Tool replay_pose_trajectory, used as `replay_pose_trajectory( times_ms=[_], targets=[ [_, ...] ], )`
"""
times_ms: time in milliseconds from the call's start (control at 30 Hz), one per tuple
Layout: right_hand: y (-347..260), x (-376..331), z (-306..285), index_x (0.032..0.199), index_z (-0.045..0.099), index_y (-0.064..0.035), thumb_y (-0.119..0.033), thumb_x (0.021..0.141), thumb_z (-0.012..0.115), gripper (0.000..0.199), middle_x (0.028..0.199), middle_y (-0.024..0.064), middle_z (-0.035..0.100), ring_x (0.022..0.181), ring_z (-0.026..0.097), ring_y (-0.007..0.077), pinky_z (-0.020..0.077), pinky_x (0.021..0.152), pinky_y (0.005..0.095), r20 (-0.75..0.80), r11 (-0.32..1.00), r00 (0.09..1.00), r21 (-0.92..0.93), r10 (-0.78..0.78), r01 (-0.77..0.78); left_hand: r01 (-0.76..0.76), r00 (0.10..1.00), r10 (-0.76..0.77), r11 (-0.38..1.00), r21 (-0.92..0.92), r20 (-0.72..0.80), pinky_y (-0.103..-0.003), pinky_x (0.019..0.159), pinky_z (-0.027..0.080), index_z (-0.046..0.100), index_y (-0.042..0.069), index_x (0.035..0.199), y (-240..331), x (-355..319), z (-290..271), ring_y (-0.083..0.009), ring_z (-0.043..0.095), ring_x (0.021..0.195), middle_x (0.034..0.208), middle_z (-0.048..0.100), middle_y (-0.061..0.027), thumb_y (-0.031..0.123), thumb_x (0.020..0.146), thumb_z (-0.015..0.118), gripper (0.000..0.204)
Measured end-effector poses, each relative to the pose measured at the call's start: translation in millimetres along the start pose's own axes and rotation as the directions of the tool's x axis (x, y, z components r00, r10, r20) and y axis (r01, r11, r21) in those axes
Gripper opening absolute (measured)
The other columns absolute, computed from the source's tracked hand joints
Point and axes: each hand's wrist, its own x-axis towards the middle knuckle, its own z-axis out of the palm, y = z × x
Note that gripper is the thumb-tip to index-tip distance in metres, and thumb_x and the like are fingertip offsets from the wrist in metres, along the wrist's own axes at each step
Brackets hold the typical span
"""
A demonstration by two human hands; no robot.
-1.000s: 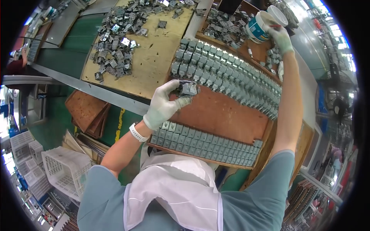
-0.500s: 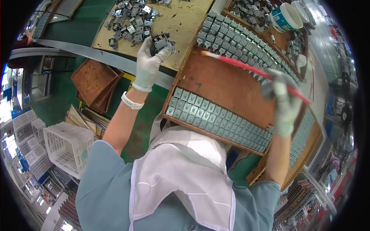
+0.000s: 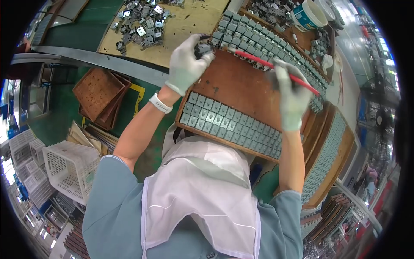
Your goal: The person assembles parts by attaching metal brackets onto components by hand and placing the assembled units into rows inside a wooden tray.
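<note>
My left hand (image 3: 187, 64), in a white glove, is closed around a small dark-and-grey metal part (image 3: 203, 50) above the far left corner of a brown wooden tray (image 3: 241, 82). In my gloved right hand (image 3: 293, 97) is a slim brush with a red handle (image 3: 255, 58); its pale tip points left, close to the held part. Whether the tip touches the part, I cannot tell. Grey rectangular parts (image 3: 228, 123) lie in tight rows along the tray's near side. More grey metal parts (image 3: 258, 41) stand in rows along its far side.
Loose metal parts (image 3: 148, 26) are heaped on a yellowish board (image 3: 172, 49) at the far left. A white-and-blue bucket (image 3: 308, 15) stands at the far right. Another tray of parts (image 3: 327, 151) lies to the right. Brown trays (image 3: 99, 93) and a white plastic crate (image 3: 71, 170) sit at left.
My left hand has moved right with the metal part, from over the board to the tray's corner. My right hand has shifted left and farther away, bringing the brush tip near the part.
</note>
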Motion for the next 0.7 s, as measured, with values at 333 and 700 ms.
replay_pose_trajectory(
  times_ms=[333,700],
  targets=[
    [-3.9,-14.0,-58.6,0.104,0.072,0.0048,-0.012,0.095,0.068,0.020,0.077,0.0058,0.069,0.064,0.060,0.0080,0.0431,0.055,0.0209,-0.193,0.969,0.971,-0.230,-0.138,0.092,-0.069,0.990,0.130,0.769,0.635,-0.049,-0.042,0.074,0.058,0.051,0.006,0.136,-4.0,18.8,46.9,-0.0307,0.070,0.083,0.090,0.067,-0.0107,0.026,0.075,0.078,0.071],
    [9.7,-27.1,-125.9,0.102,0.073,0.0038,-0.015,0.094,0.068,0.021,0.077,0.0049,0.066,0.066,0.058,0.0075,0.0440,0.057,0.0200,-0.405,0.976,0.914,-0.206,-0.024,-0.065,-0.130,0.991,0.085,0.619,0.775,0.099,-0.040,0.070,0.057,0.056,0.008,0.135,25.5,12.2,24.1,-0.0297,0.070,0.082,0.092,0.066,-0.0130,0.033,0.078,0.078,0.066]
  ],
)
